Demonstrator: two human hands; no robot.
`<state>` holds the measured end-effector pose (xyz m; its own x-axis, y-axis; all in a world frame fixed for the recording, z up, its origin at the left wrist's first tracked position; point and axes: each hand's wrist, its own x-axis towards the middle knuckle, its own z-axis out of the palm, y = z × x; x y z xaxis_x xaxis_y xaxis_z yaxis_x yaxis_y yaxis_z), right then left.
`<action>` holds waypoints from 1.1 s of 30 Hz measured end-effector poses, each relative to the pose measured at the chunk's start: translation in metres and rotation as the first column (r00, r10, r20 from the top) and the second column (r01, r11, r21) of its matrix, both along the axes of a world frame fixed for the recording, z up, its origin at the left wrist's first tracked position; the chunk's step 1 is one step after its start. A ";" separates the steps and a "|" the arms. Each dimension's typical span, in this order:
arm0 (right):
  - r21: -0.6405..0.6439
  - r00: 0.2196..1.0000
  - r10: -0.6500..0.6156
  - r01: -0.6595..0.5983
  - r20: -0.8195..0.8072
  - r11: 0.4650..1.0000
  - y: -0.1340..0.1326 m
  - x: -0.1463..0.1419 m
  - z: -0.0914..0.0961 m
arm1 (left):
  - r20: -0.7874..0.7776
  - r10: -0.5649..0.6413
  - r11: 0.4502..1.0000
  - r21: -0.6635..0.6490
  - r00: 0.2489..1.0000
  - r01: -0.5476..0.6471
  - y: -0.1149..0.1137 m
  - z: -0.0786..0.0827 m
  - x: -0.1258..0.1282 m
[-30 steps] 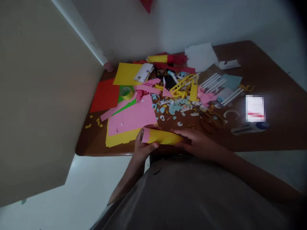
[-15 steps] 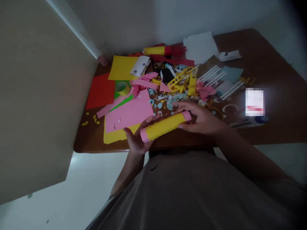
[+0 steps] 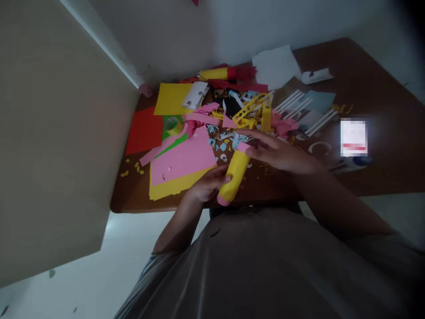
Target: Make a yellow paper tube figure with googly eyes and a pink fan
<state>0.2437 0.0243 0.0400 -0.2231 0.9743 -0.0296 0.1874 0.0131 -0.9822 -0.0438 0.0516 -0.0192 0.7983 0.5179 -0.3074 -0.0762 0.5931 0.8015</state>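
Observation:
A yellow paper tube (image 3: 235,175) with pink bands at both ends stands tilted over the table's front edge, its upper end leaning away to the right. My left hand (image 3: 208,184) is closed around its lower half, thumb on the yellow side. At the upper pink end, my right hand (image 3: 279,153) holds the rim between the thumb and long, nearly straight fingers. Pink paper (image 3: 182,157) lies over yellow sheets (image 3: 172,191) just left of the tube. Small cut scraps, among them a white paper eye (image 3: 223,157), are scattered behind it.
A tape roll (image 3: 172,126), red paper (image 3: 144,133) and yellow paper (image 3: 169,98) lie left. At the back is a finished-looking yellow and red tube (image 3: 214,73). White strips (image 3: 294,105) and a glowing, blurred-out screen (image 3: 354,137) are right. A wall (image 3: 166,40) stands behind.
The tube has turned from nearly level to steeply tilted. My left hand, spread beneath it before, has closed around it. My right hand has shifted slightly up with the far end.

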 end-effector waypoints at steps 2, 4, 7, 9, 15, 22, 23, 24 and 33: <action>0.035 0.991 -0.120 0.123 -0.067 0.992 -0.004 0.000 -0.011 | 0.029 0.078 0.996 -0.034 0.997 -0.077 -0.006 -0.004 0.002; 0.036 0.970 -0.229 0.232 -0.085 0.972 -0.008 0.001 -0.024 | 0.035 0.172 0.984 -0.061 0.984 -0.170 -0.013 -0.008 0.003; -0.007 0.959 -0.282 0.282 -0.040 0.959 -0.013 -0.002 -0.042 | 0.003 0.320 0.948 -0.009 0.948 -0.320 -0.024 -0.011 0.005; -0.019 0.966 -0.241 0.240 -0.089 0.971 -0.015 -0.009 -0.048 | -0.032 0.404 0.906 0.151 0.914 -0.395 -0.031 -0.011 0.006; -0.097 0.925 -0.156 0.130 -0.346 0.987 -0.017 -0.042 -0.042 | -0.072 0.599 0.517 0.795 0.797 -0.317 -0.040 0.000 0.003; 0.014 0.947 -0.211 0.221 -0.244 0.975 -0.014 -0.047 -0.027 | -0.071 0.642 0.441 0.849 0.764 -0.291 -0.044 0.008 0.002; 0.017 0.951 -0.203 0.213 -0.233 0.977 -0.014 -0.046 -0.027 | -0.069 0.645 0.452 0.838 0.761 -0.306 -0.044 0.009 0.002; 0.016 0.955 -0.192 0.201 -0.226 0.979 -0.015 -0.045 -0.026 | -0.071 0.644 0.459 0.832 0.761 -0.311 -0.045 0.009 0.002; 0.030 0.975 -0.062 0.070 -0.215 0.997 -0.018 -0.035 -0.030 | -0.115 0.633 0.214 0.976 0.766 -0.031 -0.034 0.000 -0.011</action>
<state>0.2086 0.0060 0.0097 -0.1558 0.9866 0.0485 -0.0248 0.0452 -0.9987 -0.0553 0.0173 -0.0195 0.3980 0.8447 0.3578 0.4382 -0.5177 0.7349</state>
